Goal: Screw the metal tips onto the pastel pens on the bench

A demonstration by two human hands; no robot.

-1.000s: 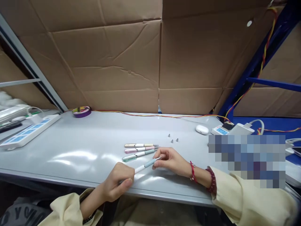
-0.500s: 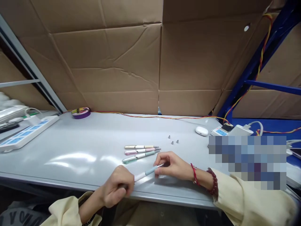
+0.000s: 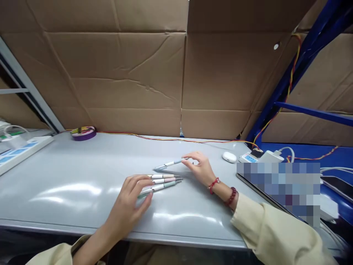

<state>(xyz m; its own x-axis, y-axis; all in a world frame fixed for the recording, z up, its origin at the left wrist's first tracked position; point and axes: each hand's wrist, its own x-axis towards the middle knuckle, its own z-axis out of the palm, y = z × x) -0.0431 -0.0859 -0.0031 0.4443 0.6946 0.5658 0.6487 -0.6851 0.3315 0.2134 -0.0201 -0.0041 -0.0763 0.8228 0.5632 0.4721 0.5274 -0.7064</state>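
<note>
Blue pen (image 3: pixel 170 163): my 12 o'clock on the bench (image 3: pixel 82 165), just beyond three pens (image 3: pixel 165 180). Right hand (image 3: pixel 202 170): grip pinched on its tip end. Left hand (image 3: pixel 129 202): grip part open at the three pens' 9 o'clock ends, can't tell if touching. White case (image 3: pixel 229 157) at 1, purple roll (image 3: pixel 83 134) at 11.

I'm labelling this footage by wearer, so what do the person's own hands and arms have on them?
Both the left hand and the right hand are gloveless. The left sleeve and right sleeve are loose and cream-coloured. The right wrist has a thin red bracelet and a thicker, dark red band nearer the cuff.
</note>
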